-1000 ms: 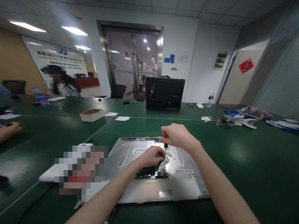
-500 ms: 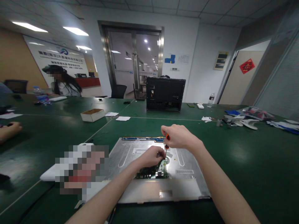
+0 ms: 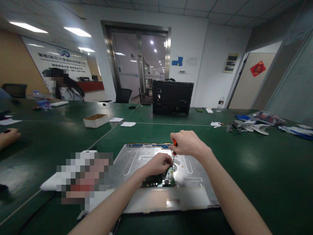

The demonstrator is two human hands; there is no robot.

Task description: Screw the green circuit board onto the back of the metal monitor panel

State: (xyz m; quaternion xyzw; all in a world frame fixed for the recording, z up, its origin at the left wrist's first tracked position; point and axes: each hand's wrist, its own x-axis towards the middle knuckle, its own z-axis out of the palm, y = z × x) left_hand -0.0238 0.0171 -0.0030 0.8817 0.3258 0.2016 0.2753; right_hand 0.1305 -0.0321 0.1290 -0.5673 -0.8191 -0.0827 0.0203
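The right hand point(image 3: 187, 143) is closed around the orange handle of a screwdriver point(image 3: 173, 150), held nearly upright, its thin shaft running down to a point at the far right corner of a green circuit board point(image 3: 157, 180). The left hand point(image 3: 157, 164) sits just left of the shaft, fingers curled in a loose fist over the board's far edge; whether they pinch the shaft or only steady the board cannot be told. The board lies on a grey metal panel point(image 3: 137, 158), which rests flat on the green table point(image 3: 256, 169) in the near middle, with a lighter strip along its near edge and a blue strip along its far edge. A blurred patch covers something white just left of the panel. Farther back, in the middle of the table, stands a black case point(image 3: 172, 98), upright with its back towards the camera. Left of it lie an open cardboard box point(image 3: 96, 120) and two sheets of paper point(image 3: 128, 124). At the far right are a bottle point(image 3: 220, 104), white and blue parts point(image 3: 259, 128) and a plastic bag. Another person point(image 3: 64, 85) sits at the far left, and someone's hand point(image 3: 8, 137) rests on the table at the left edge. Glass doors point(image 3: 139, 65) stand behind.
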